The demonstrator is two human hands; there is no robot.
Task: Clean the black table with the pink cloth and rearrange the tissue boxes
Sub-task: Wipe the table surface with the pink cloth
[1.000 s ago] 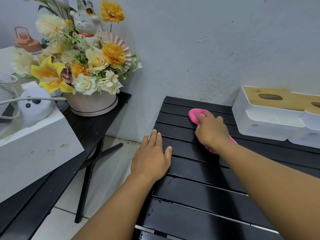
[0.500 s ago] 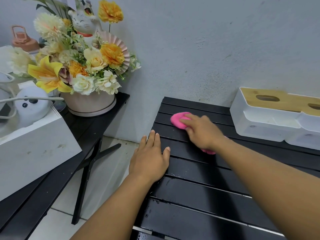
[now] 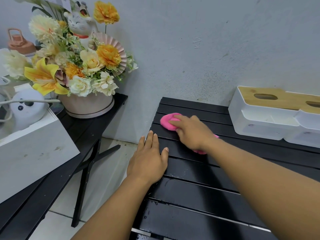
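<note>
My right hand (image 3: pixel 192 131) presses the pink cloth (image 3: pixel 167 121) flat onto the black slatted table (image 3: pixel 194 196), near its far left corner. Pink shows ahead of my fingers and behind my wrist. My left hand (image 3: pixel 149 161) lies flat on the table's left edge, fingers apart, holding nothing. Two white tissue boxes with wooden lids stand at the table's far right against the wall: one (image 3: pixel 263 111) fully seen, the other (image 3: pixel 310 118) cut off by the frame edge.
A second black table (image 3: pixel 83 129) stands to the left, carrying a flower arrangement in a pink pot (image 3: pixel 86 104) with a cat figurine (image 3: pixel 78 23), and a white box (image 3: pixel 29 153). A tiled floor gap separates the tables. A grey wall lies straight ahead.
My right hand has slid the pink cloth leftward along the far slats toward the table's left corner. My left hand has stayed flat on the edge.
</note>
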